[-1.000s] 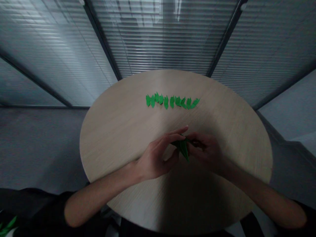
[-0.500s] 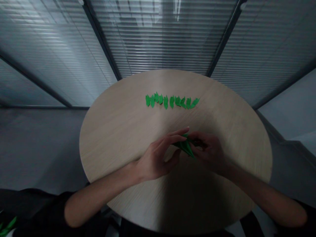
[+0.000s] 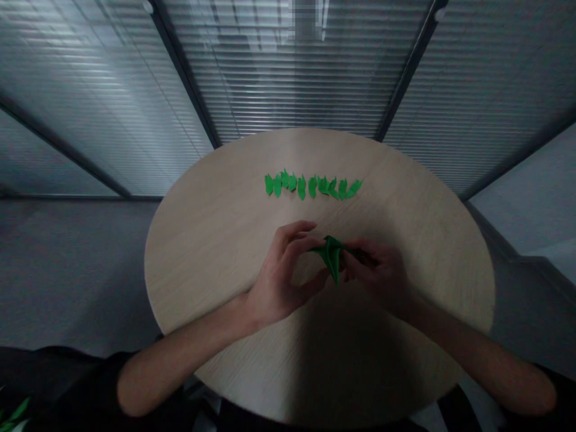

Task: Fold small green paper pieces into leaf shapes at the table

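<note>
A dark green folded paper piece (image 3: 332,255) with pointed flaps is up between both hands, over the near half of the round table. My left hand (image 3: 285,273) curves around its left side, with fingertips at the left point and the thumb low beside it. My right hand (image 3: 380,270) pinches its right side; part of those fingers lies in shadow. Farther back, several small bright green folded paper pieces (image 3: 302,186) lie in a row on the wood.
The round wooden table (image 3: 202,240) has its far edge near glass panels with blinds (image 3: 297,90). Green leaves (image 3: 18,411) show at the bottom left corner.
The green paper piece has turned, its lower tip swinging left to point towards me. My left hand's upper fingers have lifted and drawn back to the left.
</note>
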`<state>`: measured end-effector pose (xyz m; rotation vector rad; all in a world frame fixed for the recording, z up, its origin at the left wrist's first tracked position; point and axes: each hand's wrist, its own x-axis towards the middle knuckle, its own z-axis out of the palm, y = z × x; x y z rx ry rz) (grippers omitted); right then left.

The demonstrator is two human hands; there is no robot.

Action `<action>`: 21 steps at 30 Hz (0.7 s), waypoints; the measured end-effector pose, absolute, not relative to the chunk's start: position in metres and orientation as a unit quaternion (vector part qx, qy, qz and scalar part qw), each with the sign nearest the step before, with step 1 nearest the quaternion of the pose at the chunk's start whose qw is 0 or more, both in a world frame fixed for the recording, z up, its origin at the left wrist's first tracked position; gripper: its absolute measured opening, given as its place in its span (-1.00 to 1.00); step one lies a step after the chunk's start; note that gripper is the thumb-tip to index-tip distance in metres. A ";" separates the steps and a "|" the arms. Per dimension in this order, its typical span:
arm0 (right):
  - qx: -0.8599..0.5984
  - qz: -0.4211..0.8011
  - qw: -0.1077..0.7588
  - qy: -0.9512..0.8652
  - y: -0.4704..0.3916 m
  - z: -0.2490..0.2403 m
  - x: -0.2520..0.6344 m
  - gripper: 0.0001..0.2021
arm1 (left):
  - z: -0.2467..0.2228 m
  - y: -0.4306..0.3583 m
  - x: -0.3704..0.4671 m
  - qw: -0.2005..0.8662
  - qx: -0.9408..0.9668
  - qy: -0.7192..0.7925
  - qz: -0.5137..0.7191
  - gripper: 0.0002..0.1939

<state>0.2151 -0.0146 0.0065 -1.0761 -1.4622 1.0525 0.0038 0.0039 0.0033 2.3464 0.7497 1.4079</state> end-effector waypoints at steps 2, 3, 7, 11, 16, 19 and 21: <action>-0.452 0.429 0.505 -0.597 -0.014 0.005 0.214 -0.82 | 0.002 0.005 0.002 0.092 0.815 0.278 0.500 -0.60; -0.454 0.426 0.507 -0.597 -0.015 0.005 0.214 -0.81 | 0.001 0.005 0.002 0.073 0.817 0.279 0.499 -0.61; -0.448 0.425 0.485 -0.619 -0.016 0.004 0.213 -0.79 | 0.000 0.006 0.002 0.065 0.830 0.262 0.488 -0.69; -0.428 0.406 0.449 -0.671 -0.018 0.007 0.213 -0.79 | 0.002 0.006 0.005 0.064 0.826 0.267 0.493 -0.79; -0.405 0.331 0.409 -0.748 -0.021 0.011 0.218 -0.72 | 0.008 0.008 0.006 0.061 0.812 0.277 0.510 -0.81; -0.403 0.284 0.441 -0.750 -0.022 0.012 0.221 -0.67 | 0.010 0.010 0.005 0.102 0.796 0.283 0.526 -0.82; -0.431 0.229 0.477 -0.731 -0.021 0.014 0.223 -0.76 | 0.011 0.010 0.006 0.137 0.788 0.287 0.527 -0.83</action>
